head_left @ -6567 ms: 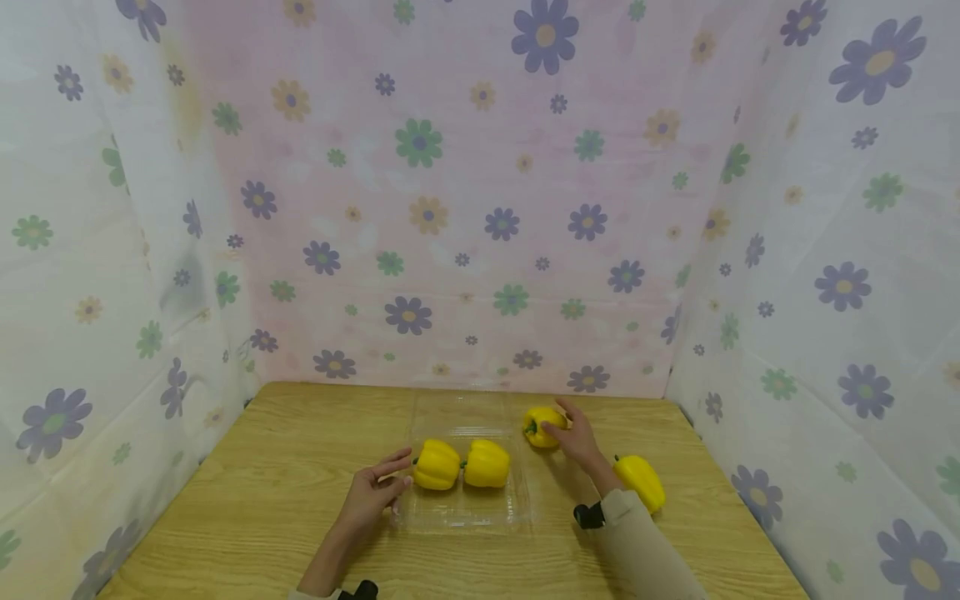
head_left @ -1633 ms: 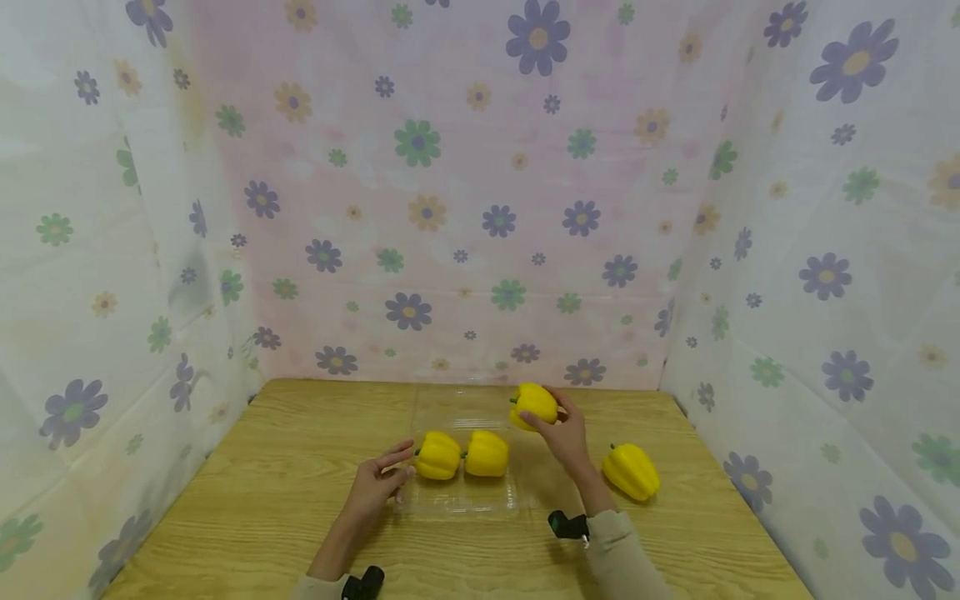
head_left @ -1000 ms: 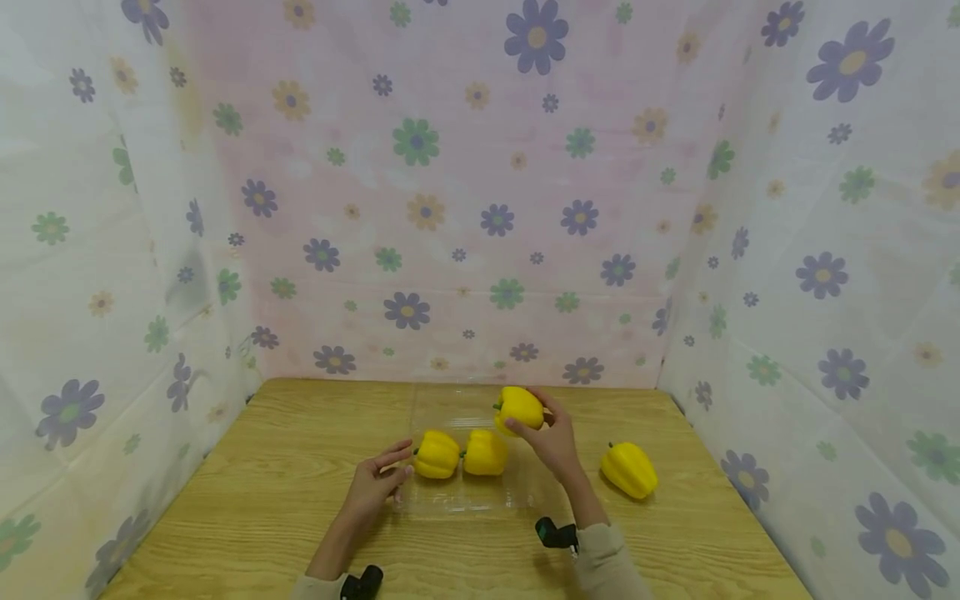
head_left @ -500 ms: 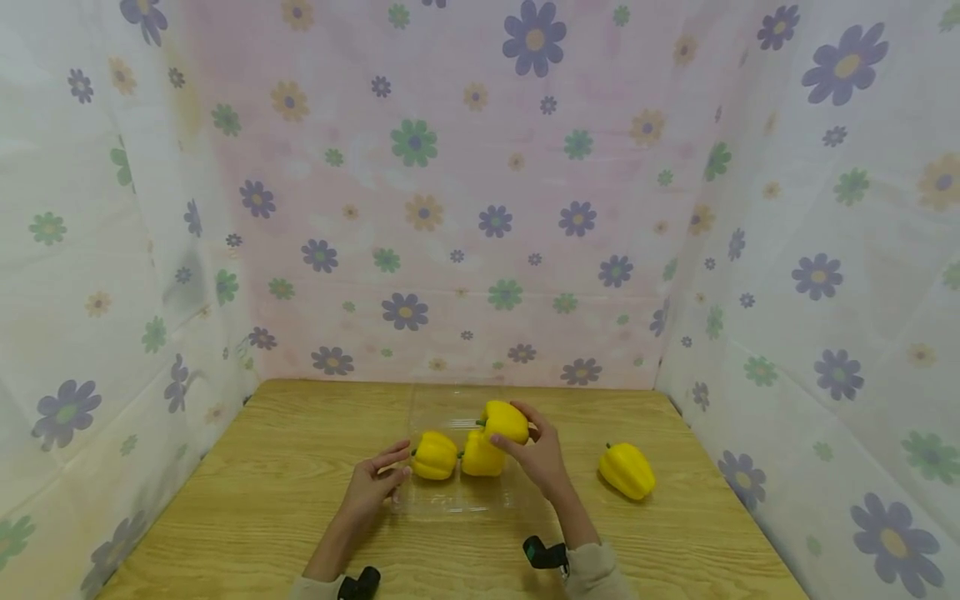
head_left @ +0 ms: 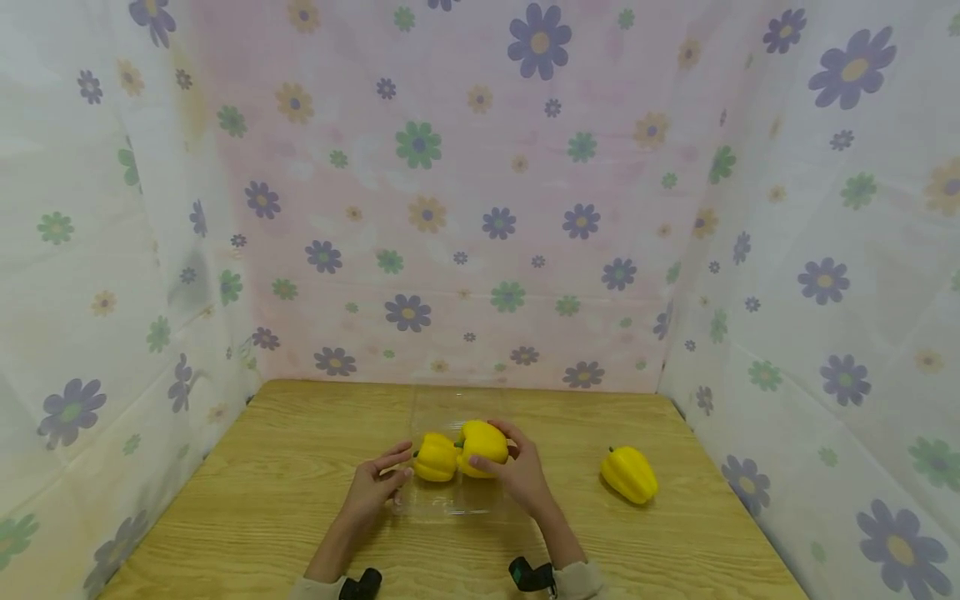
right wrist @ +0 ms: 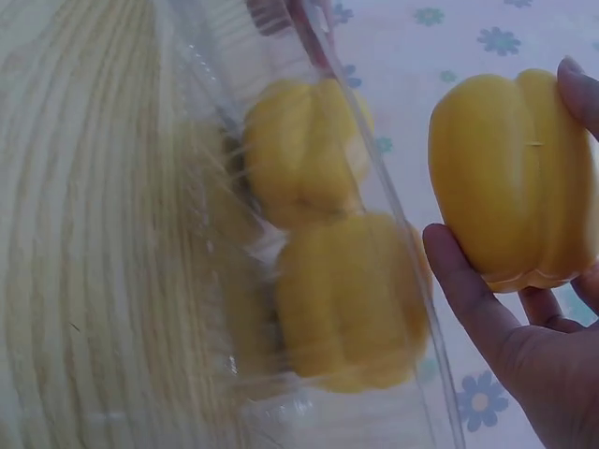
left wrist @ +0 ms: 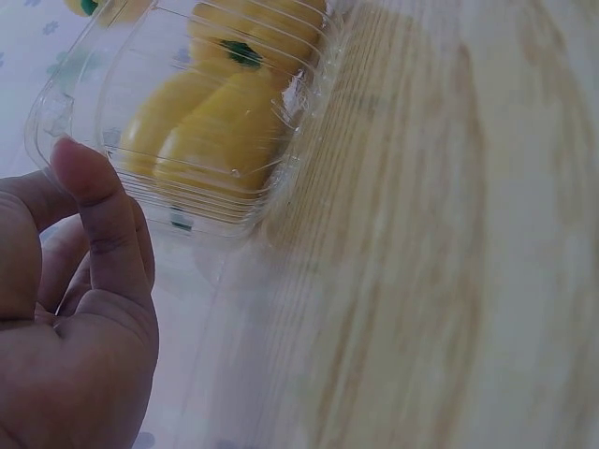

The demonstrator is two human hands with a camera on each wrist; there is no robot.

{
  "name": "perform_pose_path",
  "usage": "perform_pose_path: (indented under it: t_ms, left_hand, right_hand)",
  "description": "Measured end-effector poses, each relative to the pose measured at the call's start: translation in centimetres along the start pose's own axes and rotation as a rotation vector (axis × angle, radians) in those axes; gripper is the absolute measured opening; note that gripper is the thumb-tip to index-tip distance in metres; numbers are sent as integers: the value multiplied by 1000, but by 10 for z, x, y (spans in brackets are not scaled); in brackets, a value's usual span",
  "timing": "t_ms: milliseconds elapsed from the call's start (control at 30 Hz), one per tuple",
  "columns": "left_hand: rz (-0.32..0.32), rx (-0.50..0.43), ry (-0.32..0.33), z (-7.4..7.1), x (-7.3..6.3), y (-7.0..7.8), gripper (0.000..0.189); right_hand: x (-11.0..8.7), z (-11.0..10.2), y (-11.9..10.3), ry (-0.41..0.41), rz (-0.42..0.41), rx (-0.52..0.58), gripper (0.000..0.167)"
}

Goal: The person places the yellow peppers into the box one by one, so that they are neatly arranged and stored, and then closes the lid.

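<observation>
My left hand (head_left: 371, 487) pinches the left rim of a clear plastic clamshell box (left wrist: 56, 117), thumb on the near side of the wall. Inside the box lie two yellow bell peppers; the left pepper (head_left: 435, 458) shows plainly in the head view. Its neighbour, the right-hand pepper (right wrist: 351, 299), is mostly covered there but visible in the right wrist view. With thumb and fingers my right hand (head_left: 523, 479) grips a third yellow bell pepper (head_left: 483, 446), stem to the left, held above the box wall over the right-hand pepper.
Another yellow bell pepper (head_left: 628, 475) lies on the wooden table (head_left: 255, 500), right of my right arm. The box's transparent lid (head_left: 457, 404) is folded back toward the rear. Flower-print cloth (head_left: 465, 208) encloses the table at the back and both sides.
My right hand picked up the pepper from the table right of the box, raised it and carried it left and then down over the right-hand pepper. The left hand stays at the rim.
</observation>
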State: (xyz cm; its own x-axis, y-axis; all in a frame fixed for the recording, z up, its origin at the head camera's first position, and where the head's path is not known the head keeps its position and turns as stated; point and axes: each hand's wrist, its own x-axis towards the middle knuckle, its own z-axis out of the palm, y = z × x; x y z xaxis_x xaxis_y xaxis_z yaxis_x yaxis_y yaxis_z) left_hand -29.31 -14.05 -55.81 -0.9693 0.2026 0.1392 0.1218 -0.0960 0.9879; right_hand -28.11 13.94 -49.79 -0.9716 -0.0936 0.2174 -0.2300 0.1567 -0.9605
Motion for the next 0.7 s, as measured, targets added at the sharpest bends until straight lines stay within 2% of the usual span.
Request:
perform_pose_path:
  t_ms: [200, 467, 600, 700]
  left_hand:
    - [-17, -8, 6, -1, 0, 0, 46]
    - [-19, -2, -1, 2, 1, 2, 49]
    - [-6, -8, 0, 2, 1, 2, 48]
    - [-21, -12, 1, 2, -1, 1, 47]
  right_hand:
    - [-7, 12, -8, -61, 8, -23, 63]
    - [-7, 30, 6, -69, -18, -104, 61]
    - [-7, 38, 8, -118, -7, -121, 65]
    - [-9, 44, 8, -155, 20, -133, 67]
